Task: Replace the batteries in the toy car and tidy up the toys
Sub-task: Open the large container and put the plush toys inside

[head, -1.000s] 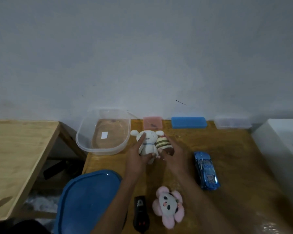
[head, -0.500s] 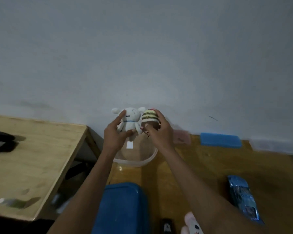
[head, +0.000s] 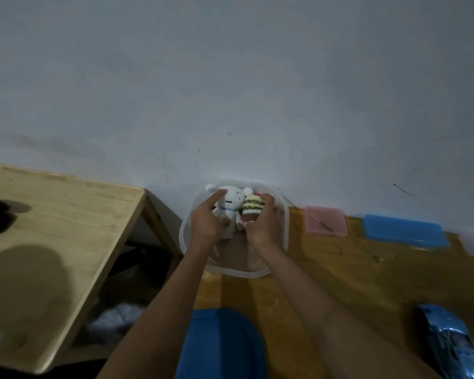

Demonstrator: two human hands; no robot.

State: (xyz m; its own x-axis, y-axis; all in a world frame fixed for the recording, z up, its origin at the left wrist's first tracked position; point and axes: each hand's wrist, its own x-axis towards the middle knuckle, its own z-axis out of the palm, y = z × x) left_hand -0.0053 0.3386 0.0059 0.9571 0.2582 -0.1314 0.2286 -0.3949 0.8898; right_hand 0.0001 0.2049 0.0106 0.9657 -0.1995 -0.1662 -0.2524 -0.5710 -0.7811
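White plush rabbit toy with a thin blue collar [head: 229, 207] and a small striped cake-shaped soft toy in yellow, brown and cream [head: 253, 210] sit side by side, touching, inside the far half of a clear oval plastic tub [head: 286, 222]. The rabbit lies with its head toward the wall and its feet toward the person, so its long axis runs away from the viewer. The left hand [head: 207, 224] grips the rabbit, fingers curled round its body with one finger laid across the head. The right hand [head: 263, 227] grips the cake toy, fingers wrapped over its top. Both hands are down within the tub's rim, each directly over its own toy, so letting go seems to need only opening the fingers and lifting straight back toward the body.

The tub stands at the far left corner of the dark wooden tabletop [head: 353, 269], against the grey wall. A shiny blue toy car [head: 446, 340] lies well apart at the near right, nose pointing away, nearer the right hand. A blue plastic lid [head: 219, 343] lies near the person, between the forearms.
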